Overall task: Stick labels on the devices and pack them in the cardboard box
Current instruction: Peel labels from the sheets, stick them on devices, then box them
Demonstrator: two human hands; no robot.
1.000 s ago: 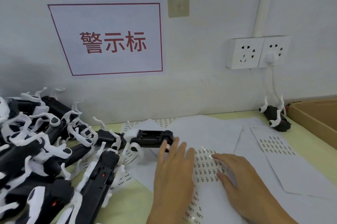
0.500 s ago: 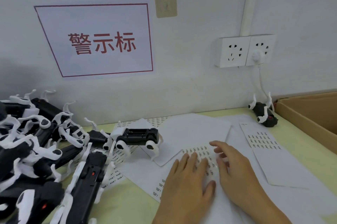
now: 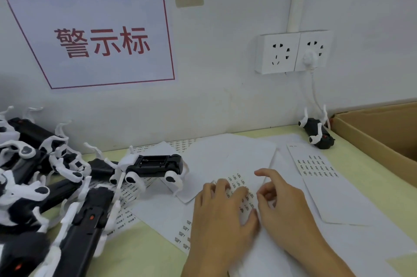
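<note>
Both hands rest on a label sheet (image 3: pixel 237 188) lying on the pale green table (image 3: pixel 144 252). The left hand (image 3: pixel 216 215) lies flat, fingers straight and pressing the sheet down. The right hand (image 3: pixel 284 204) has its fingers curled at the sheet's printed labels; whether it pinches 1 of them I cannot tell. A black-and-white robot-dog device (image 3: pixel 153 163) lies belly-up on the papers, just left of the hands. A heap of like devices (image 3: pixel 45 177) fills the table's left side. Another device (image 3: pixel 318 132) lies upside down by the wall, beside the open cardboard box (image 3: pixel 372 132) at the right edge. A second label sheet (image 3: pixel 318 167) lies between hands and box.
</note>
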